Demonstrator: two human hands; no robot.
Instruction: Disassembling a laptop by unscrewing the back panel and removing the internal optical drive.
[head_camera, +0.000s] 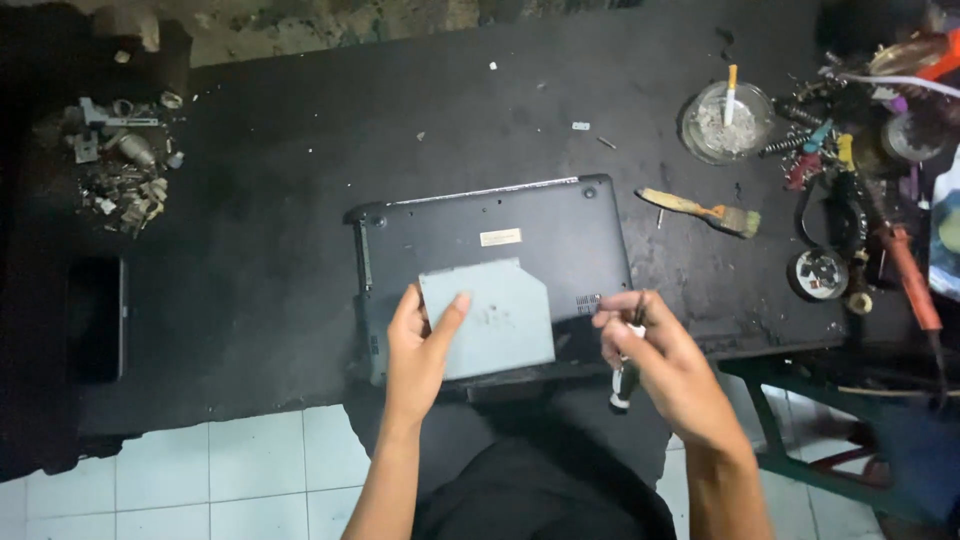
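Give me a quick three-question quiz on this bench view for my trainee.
1. True or false: the laptop lies bottom side up on the table.
2. Which hand touches the grey drive? A) left hand B) right hand C) neither
3. Fill in: the brush lies between the laptop and the ______.

Key
1. True: its dark underside with a label faces up.
2. A: the left hand grips the drive's left edge; the right hand pinches a small screwdriver beside it.
3. Ashtray: the glass dish with a cigarette propped in it.
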